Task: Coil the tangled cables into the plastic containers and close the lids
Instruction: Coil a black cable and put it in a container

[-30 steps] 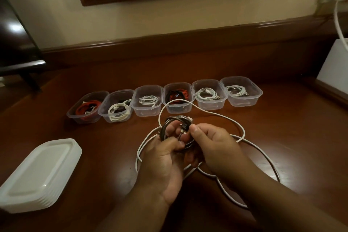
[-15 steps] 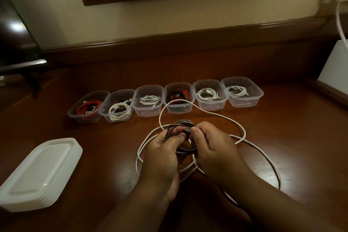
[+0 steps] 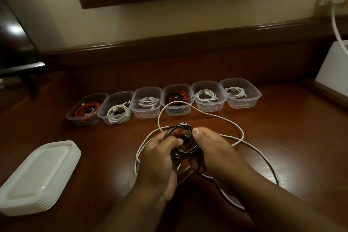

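Head view, looking down at a dark wooden tabletop (image 3: pixel 282 137). We see both hands close together near the middle, clamped on one small coil of dark braided cable (image 3: pixel 180 137). The left hand (image 3: pixel 160 154) curls its fingers round the coil's left side, thumb on top. The right hand (image 3: pixel 212 149) grips the right side, and its thumb presses the cable's plug against the loops.

A long white cable (image 3: pixel 239 128) lies loose on the tabletop around and under the hands, in wide loops reaching toward the containers and off to the right.

Behind the hands, six clear plastic containers (image 3: pixel 243 103) stand side by side in a row, all without lids. From left to right we see a red cable, a white cable with some black, a white cable, a red and black cable, a white cable, and another white cable, one coiled in each.

At the lower left, well apart from the hands, sits a stack of white lids (image 3: pixel 37 179).
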`<state>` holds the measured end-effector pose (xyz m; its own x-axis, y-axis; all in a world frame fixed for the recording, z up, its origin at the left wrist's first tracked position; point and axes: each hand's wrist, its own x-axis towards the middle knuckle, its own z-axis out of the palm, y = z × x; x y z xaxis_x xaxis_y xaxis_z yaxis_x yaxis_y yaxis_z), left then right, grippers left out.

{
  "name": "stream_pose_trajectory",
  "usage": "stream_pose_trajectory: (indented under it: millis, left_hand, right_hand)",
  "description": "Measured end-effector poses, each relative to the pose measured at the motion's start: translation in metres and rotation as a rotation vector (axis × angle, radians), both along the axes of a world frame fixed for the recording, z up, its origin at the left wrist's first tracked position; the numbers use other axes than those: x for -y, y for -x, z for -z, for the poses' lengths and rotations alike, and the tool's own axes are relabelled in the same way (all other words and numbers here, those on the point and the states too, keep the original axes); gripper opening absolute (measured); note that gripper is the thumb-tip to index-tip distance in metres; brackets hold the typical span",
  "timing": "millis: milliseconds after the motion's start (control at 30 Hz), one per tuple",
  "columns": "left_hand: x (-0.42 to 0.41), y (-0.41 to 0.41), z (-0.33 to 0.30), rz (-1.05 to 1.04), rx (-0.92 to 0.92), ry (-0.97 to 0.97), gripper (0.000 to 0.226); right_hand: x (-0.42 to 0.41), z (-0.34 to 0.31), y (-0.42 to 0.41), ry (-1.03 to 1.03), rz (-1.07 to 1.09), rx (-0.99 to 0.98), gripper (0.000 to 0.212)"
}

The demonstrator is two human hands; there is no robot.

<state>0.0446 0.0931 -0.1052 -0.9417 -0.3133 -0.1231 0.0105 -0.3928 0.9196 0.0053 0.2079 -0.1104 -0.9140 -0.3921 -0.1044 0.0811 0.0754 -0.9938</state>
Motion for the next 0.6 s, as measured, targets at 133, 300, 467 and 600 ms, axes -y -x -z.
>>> stream_pose_trajectory:
  millis: [133, 300, 467, 600]
  left_hand:
    - [0.004, 0.0, 0.002, 0.008, -0.004, 0.056, 0.029]
    - [0.005, 0.001, 0.004, -0.01, -0.081, 0.314, 0.026]
    - [0.006, -0.001, 0.0, 0.054, -0.122, 0.228, 0.023]
    - [0.008, 0.0, -0.004, 0.144, -0.02, -0.089, 0.024]
  right_hand:
    - [0.0, -0.002, 0.001, 0.197, 0.0, 0.257, 0.033]
    - [-0.001, -0.004, -0.004, -0.038, -0.016, -0.095, 0.035]
    - [-0.004, -0.003, 0.005, -0.151, 0.086, -0.2, 0.036]
    - [-0.009, -0.001, 0.014, -0.107, 0.176, -0.186, 0.041]
